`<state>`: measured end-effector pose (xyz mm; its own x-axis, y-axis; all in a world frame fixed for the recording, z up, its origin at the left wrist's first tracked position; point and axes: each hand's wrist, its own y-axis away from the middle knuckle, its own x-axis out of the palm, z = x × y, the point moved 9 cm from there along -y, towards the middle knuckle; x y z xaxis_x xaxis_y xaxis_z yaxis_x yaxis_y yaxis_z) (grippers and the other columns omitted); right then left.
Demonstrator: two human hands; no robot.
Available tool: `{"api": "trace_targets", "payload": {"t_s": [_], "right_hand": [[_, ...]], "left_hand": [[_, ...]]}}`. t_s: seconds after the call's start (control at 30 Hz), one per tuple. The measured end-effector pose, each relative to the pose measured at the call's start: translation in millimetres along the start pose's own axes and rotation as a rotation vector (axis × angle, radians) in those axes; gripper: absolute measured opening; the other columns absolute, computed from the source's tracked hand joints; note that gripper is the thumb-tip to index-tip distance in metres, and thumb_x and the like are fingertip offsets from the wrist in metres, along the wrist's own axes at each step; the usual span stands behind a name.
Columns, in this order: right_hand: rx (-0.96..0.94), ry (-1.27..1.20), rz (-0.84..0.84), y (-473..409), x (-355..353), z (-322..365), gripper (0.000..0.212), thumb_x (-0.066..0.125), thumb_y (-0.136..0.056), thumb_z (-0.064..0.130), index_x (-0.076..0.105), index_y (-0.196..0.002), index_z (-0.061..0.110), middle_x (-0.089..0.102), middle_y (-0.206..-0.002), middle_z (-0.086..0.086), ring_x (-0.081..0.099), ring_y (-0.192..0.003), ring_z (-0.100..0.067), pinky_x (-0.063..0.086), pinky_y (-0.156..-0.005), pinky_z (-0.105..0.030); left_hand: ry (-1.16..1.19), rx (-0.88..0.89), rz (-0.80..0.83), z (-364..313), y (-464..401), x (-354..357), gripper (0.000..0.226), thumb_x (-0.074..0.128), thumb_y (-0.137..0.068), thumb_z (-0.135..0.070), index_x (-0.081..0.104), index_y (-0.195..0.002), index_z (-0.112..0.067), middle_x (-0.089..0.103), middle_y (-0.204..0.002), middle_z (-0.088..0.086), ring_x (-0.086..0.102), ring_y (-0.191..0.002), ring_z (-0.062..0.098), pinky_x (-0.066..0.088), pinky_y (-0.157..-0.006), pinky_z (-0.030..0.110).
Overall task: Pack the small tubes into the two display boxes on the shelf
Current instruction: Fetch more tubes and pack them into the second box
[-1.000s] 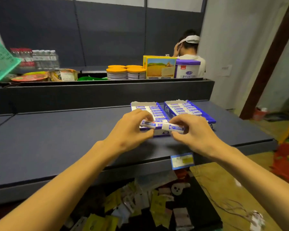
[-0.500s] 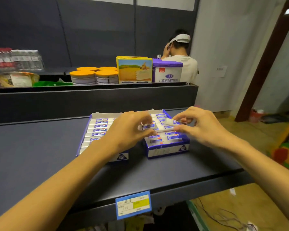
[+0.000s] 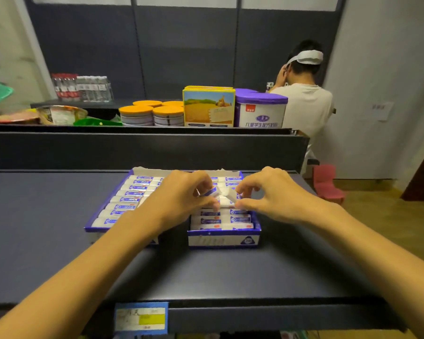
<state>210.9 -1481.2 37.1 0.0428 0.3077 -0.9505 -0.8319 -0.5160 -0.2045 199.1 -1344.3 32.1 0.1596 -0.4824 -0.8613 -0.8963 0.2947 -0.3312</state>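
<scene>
Two boxes sit side by side on the shelf (image 3: 59, 241), both lined with rows of tubes. Over the right box (image 3: 224, 238), the left hand (image 3: 181, 199) pinches a tube (image 3: 211, 192) between curled fingers, and the right hand (image 3: 267, 194) pinches another tube (image 3: 228, 195) that touches it. Part of the left box (image 3: 96, 223) lies under the left forearm.

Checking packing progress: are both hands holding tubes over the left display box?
No. The left hand and right hand hold tubes over the right display box.
</scene>
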Motion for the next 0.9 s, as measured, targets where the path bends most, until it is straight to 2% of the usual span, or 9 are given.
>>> {"api": "trace_targets", "payload": {"t_s": [0.13, 0.23, 0.43, 0.57, 0.63, 0.8, 0.9], "right_hand": [[-0.077, 0.135, 0.045, -3, 8, 5, 0.033, 0.060, -0.087, 0.048, 0.063, -0.114, 0.031, 0.065, -0.109, 0.010, 0.048, -0.102, -0.008, 0.038, -0.092, -0.035], [-0.113, 0.210, 0.048, -5, 10, 10, 0.034, 0.059, -0.088, 0.048, 0.057, -0.119, 0.033, 0.063, -0.111, 0.010, 0.046, -0.109, -0.011, 0.030, -0.092, -0.033], [-0.160, 0.266, 0.045, -7, 16, 15, 0.027, 0.062, -0.087, 0.045, 0.061, -0.110, 0.031, 0.060, -0.120, 0.008, 0.044, -0.113, -0.012, 0.028, -0.093, -0.034], [-0.158, 0.281, 0.045, -9, 16, 16, 0.028, 0.063, -0.087, 0.044, 0.062, -0.111, 0.030, 0.060, -0.120, 0.008, 0.043, -0.115, -0.013, 0.027, -0.093, -0.034], [-0.156, 0.278, 0.043, -10, 15, 15, 0.028, 0.063, -0.086, 0.045, 0.062, -0.110, 0.032, 0.061, -0.117, 0.009, 0.043, -0.113, -0.013, 0.026, -0.090, -0.033], [-0.136, 0.244, 0.064, -10, 16, 13, 0.029, 0.064, -0.085, 0.047, 0.061, -0.110, 0.032, 0.060, -0.119, 0.009, 0.043, -0.114, -0.012, 0.028, -0.091, -0.034], [-0.128, 0.240, 0.075, -9, 16, 12, 0.030, 0.064, -0.085, 0.047, 0.061, -0.111, 0.032, 0.060, -0.121, 0.008, 0.043, -0.115, -0.013, 0.028, -0.092, -0.034]], "left_hand": [[-0.031, -0.032, -0.015, 0, 1, -3, 0.024, 0.070, -0.079, -0.039, 0.061, -0.097, -0.026, 0.067, -0.099, -0.004, 0.059, -0.079, 0.007, 0.050, -0.066, 0.015], [-0.072, -0.028, -0.009, -4, -1, -4, 0.028, 0.069, -0.080, -0.039, 0.064, -0.102, -0.022, 0.060, -0.091, -0.010, 0.053, -0.071, 0.003, 0.040, -0.061, 0.010], [-0.140, -0.004, 0.031, -2, -1, 1, 0.031, 0.072, -0.075, -0.047, 0.066, -0.097, -0.026, 0.054, -0.085, -0.016, 0.051, -0.072, 0.003, 0.039, -0.060, 0.012], [-0.172, -0.003, 0.118, -5, -4, 9, 0.032, 0.072, -0.076, -0.045, 0.067, -0.102, -0.027, 0.064, -0.100, -0.009, 0.053, -0.079, 0.006, 0.045, -0.065, 0.016], [-0.186, -0.004, 0.141, -6, -5, 11, 0.032, 0.072, -0.077, -0.044, 0.067, -0.104, -0.027, 0.064, -0.105, -0.007, 0.053, -0.083, 0.007, 0.041, -0.063, 0.014], [-0.216, 0.008, 0.172, -8, -5, 16, 0.037, 0.071, -0.077, -0.045, 0.066, -0.109, -0.026, 0.061, -0.111, -0.006, 0.051, -0.085, 0.007, 0.034, -0.058, 0.010], [-0.201, 0.015, 0.166, -7, -4, 14, 0.037, 0.071, -0.077, -0.045, 0.066, -0.109, -0.026, 0.061, -0.107, -0.007, 0.049, -0.081, 0.007, 0.032, -0.057, 0.010]]}}
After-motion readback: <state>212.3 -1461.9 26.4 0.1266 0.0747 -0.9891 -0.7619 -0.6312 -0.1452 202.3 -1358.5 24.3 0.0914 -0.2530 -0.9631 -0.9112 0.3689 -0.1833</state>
